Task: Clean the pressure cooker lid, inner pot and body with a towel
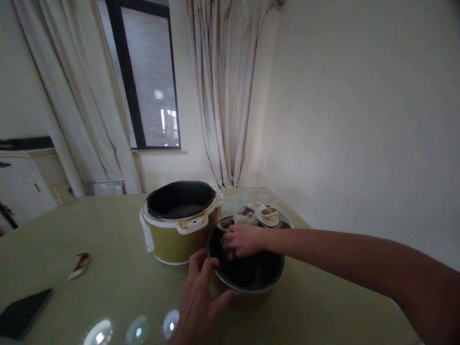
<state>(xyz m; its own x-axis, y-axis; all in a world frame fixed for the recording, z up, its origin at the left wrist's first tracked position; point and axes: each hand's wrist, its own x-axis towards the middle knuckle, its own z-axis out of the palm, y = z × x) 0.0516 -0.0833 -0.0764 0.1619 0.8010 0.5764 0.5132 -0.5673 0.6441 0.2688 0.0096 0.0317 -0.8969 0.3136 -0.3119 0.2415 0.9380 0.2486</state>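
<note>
The dark pot [251,283] sits on the table [118,258], just right of the cooker base [168,242]. Left hand [199,292]: fingers parted, hooked on the rim. Right hand [246,241]: fingers bent inside the pot, closed on a pale cloth [246,216]; fingertips partly hidden. Brace the rim firmly; press the cloth flat against the inner wall.

The pale green, glossy counter [118,268] fills the lower part of the frame. On it lie a dark flat item [24,312] at lower left, a small wrapper [80,265] above that, a green-and-white cooker [170,244] at centre and a dark pot [251,273] just right of it.
</note>
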